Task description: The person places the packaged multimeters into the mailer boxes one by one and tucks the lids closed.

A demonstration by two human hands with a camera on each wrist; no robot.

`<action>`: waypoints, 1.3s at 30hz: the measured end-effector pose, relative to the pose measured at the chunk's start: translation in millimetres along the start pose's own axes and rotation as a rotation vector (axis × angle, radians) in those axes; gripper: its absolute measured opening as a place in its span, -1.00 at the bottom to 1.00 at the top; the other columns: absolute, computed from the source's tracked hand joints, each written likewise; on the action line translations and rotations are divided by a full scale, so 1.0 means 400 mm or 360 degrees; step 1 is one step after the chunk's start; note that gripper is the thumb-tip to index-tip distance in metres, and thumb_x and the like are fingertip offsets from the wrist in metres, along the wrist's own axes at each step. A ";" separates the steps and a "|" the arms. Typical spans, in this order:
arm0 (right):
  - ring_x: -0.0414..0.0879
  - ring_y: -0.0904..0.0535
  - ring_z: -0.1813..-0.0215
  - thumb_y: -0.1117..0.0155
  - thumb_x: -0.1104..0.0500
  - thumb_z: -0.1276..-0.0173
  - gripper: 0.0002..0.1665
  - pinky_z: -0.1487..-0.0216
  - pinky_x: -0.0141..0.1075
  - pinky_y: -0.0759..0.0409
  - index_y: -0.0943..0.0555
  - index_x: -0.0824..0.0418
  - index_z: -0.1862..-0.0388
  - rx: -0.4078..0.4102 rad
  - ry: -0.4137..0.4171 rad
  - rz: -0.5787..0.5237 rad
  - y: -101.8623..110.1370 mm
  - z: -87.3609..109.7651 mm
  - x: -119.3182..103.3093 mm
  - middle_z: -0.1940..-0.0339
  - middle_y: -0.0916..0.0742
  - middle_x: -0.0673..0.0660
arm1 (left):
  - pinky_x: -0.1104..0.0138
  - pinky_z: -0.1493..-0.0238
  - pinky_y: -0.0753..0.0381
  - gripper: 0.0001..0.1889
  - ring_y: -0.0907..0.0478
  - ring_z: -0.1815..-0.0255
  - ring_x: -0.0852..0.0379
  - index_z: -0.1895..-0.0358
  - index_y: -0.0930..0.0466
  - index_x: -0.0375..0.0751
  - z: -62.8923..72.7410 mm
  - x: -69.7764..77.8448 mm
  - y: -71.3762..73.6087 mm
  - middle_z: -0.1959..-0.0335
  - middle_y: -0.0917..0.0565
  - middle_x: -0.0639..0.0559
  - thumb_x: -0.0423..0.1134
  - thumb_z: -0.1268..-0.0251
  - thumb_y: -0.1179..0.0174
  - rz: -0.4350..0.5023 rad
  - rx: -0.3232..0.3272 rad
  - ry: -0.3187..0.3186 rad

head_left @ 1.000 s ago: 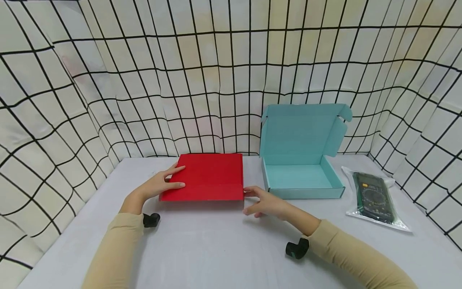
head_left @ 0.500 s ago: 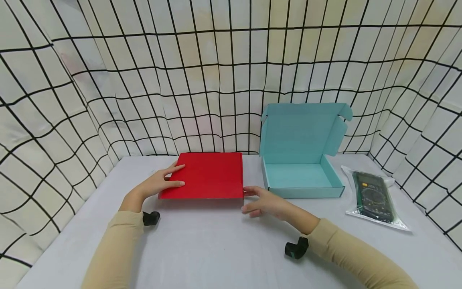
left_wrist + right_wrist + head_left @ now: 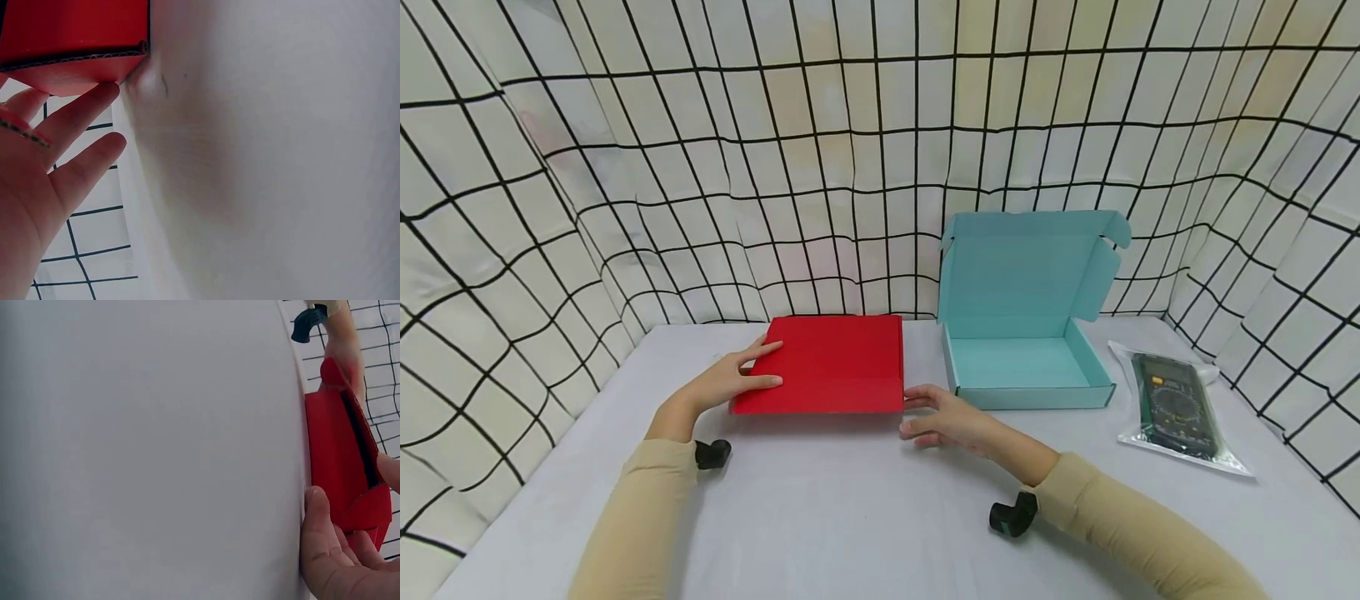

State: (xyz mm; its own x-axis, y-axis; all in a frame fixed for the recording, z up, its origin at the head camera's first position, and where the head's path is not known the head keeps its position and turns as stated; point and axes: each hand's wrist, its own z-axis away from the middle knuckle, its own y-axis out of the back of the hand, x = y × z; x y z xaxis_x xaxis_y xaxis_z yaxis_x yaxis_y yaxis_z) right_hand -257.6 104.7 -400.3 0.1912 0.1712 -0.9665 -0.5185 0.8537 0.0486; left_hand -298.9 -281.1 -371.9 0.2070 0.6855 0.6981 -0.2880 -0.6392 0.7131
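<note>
A red cardboard mailer box (image 3: 835, 362) lies at the back left of the table. In the right wrist view a dark gap shows beneath the edge of its lid (image 3: 364, 428). My left hand (image 3: 718, 387) rests spread at the box's left side, two digits on top; the left wrist view shows other fingers (image 3: 94, 106) nearly straight against its end. At the front right corner is my right hand (image 3: 951, 421), fingertips touching the box's side and lid, thumb low near the tabletop. The fingers of this hand are slightly bent.
A light-blue mailer box (image 3: 1030, 398) stands with its lid up, right of the red box. Farther right lies a multimeter (image 3: 1176, 404) in a clear plastic bag (image 3: 1221, 457). A cloth wall (image 3: 850, 167) with a black grid encloses the white table (image 3: 842, 517) behind and at both sides.
Both hands keep their places at the red box. The whole head view has shifted slightly, and the box and hands look nearly the same as before.
</note>
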 end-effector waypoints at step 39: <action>-0.06 -0.74 0.24 -0.41 0.23 -0.38 -0.43 0.29 -0.33 -0.67 -0.30 0.27 -0.19 0.0176 -0.0013 0.0013 -0.035 -0.044 -0.011 0.04 -0.64 0.24 | -0.26 -0.35 -0.35 -0.12 -0.32 -0.41 -0.50 -0.62 -0.16 -0.15 0.000 -0.008 0.000 -0.61 -0.10 -0.34 0.05 -0.35 -0.36 -0.0004 0.0162 0.0074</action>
State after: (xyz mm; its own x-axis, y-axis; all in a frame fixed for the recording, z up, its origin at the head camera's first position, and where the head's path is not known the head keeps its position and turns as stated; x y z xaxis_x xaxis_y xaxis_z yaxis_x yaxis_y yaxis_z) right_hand -266.1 83.4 -401.0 0.1946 0.1818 -0.9639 -0.4251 0.9012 0.0841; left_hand -299.7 -283.1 -374.2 0.1631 0.7012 0.6941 -0.1908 -0.6678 0.7195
